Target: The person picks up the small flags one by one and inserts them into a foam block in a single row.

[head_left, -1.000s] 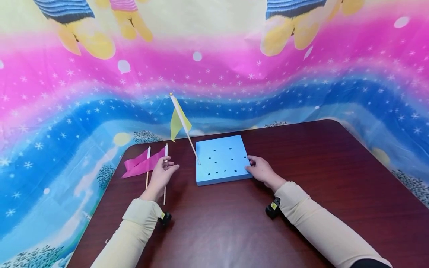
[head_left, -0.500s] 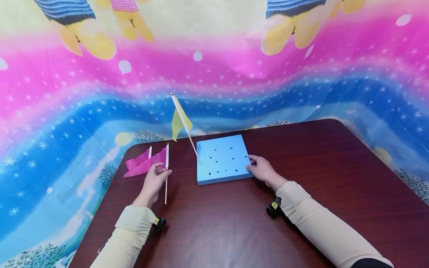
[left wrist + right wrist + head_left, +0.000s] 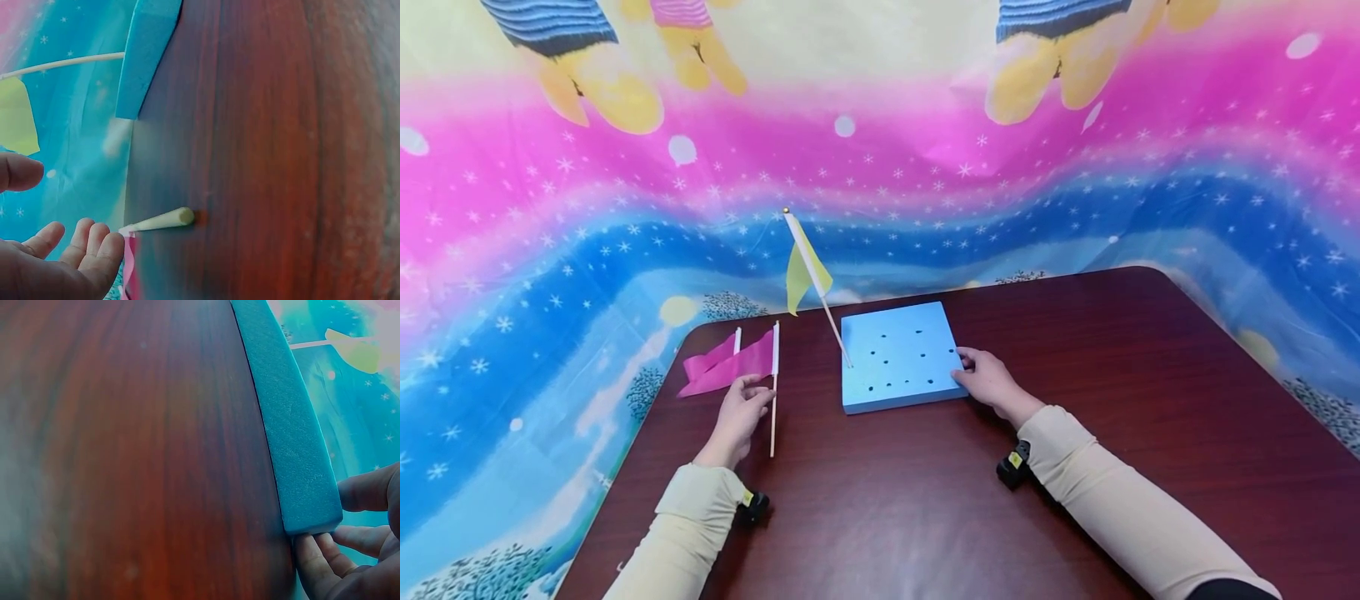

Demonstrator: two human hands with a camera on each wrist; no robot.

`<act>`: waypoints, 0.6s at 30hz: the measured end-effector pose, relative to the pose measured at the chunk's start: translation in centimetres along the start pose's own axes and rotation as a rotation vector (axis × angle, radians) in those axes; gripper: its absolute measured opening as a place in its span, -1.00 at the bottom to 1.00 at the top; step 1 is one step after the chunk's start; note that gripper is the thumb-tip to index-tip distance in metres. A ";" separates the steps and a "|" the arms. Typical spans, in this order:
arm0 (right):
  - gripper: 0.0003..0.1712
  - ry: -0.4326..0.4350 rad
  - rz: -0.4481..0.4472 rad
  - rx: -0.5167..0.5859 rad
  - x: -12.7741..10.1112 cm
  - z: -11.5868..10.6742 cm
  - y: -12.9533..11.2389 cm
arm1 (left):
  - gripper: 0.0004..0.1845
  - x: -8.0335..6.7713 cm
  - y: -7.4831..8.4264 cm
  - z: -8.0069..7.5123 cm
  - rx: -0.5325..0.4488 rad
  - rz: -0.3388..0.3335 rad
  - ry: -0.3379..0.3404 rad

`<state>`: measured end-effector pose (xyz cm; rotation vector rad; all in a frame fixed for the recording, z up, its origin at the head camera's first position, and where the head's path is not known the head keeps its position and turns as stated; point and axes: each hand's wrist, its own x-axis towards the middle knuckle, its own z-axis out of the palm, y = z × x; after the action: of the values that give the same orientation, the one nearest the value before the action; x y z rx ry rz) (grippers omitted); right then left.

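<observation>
A blue foam block (image 3: 901,346) with several small holes lies flat on the table. My right hand (image 3: 988,380) grips its right edge; the right wrist view has the thumb (image 3: 369,489) by the top edge and fingers against the side. A yellow flag (image 3: 797,279) on a thin stick stands tilted left in a hole near the block's left edge. On the left lie two pink flags (image 3: 754,360), partly overlapping. Over their sticks hovers my left hand (image 3: 739,417), thumb and fingers apart with nothing between them. It hides the lower part of the left stick.
The brown wooden table (image 3: 880,508) has rounded far corners. Behind it hangs a colourful printed backdrop (image 3: 895,175), close to the far edge. A black wrist camera (image 3: 1013,467) sits below the right cuff, another (image 3: 754,508) below the left.
My left hand has drawn back to the left and toward me, away from the right pink flag's stick. The right hand and the block stay where they were.
</observation>
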<state>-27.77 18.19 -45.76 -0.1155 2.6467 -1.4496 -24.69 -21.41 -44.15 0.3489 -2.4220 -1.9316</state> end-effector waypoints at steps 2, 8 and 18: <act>-0.34 -0.003 0.003 0.003 0.0 0.0 0.0 | -0.46 0.1 -0.2 -0.1 0.005 -0.015 -0.005; -0.34 -0.011 -0.005 0.004 0.1 0.0 -0.1 | -0.45 -0.2 -0.4 -0.3 0.013 -0.033 -0.011; -0.33 -0.015 -0.005 -0.006 0.1 -0.1 -0.3 | -0.47 -0.2 -0.9 -0.4 0.083 -0.027 -0.025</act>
<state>-27.92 18.16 -45.46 -0.1330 2.6409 -1.4367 -24.31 -21.96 -44.95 0.3647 -2.5312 -1.8609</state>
